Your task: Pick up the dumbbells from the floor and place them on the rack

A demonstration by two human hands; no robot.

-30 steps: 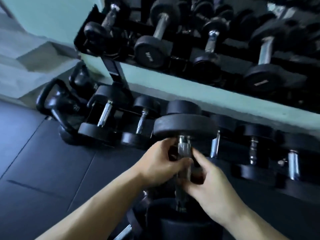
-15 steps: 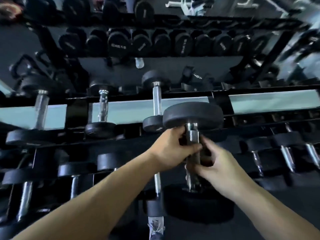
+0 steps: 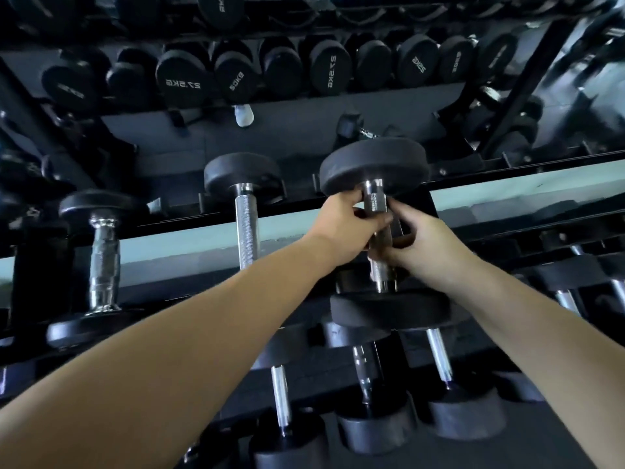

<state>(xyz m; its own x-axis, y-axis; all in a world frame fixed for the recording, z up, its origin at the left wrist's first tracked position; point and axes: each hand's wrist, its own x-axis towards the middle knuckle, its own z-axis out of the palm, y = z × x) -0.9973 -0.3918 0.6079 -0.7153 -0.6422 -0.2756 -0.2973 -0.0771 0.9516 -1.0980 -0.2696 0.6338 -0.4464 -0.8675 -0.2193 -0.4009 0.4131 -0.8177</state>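
Both my hands grip one black dumbbell (image 3: 373, 170) by its knurled chrome handle. My left hand (image 3: 341, 221) wraps the upper part of the handle, just under the far head. My right hand (image 3: 416, 247) holds the handle lower down. The dumbbell lies lengthwise over the middle tier of the black rack (image 3: 189, 218), its far head at the back rail and its near head (image 3: 392, 311) at the front rail. Whether it rests on the rails or hangs just above them I cannot tell.
Two more dumbbells (image 3: 245, 204) (image 3: 103, 252) lie on the same tier to the left. Several chrome-handled dumbbells (image 3: 365, 384) fill the tier below. A row of heavy black dumbbells (image 3: 331, 67) sits on the top tier. A pale green wall shows behind the rails.
Both hands have carried the dumbbell up from near the floor to the middle tier and pushed it farther in. My view has risen from the lowest tier to the upper tiers.
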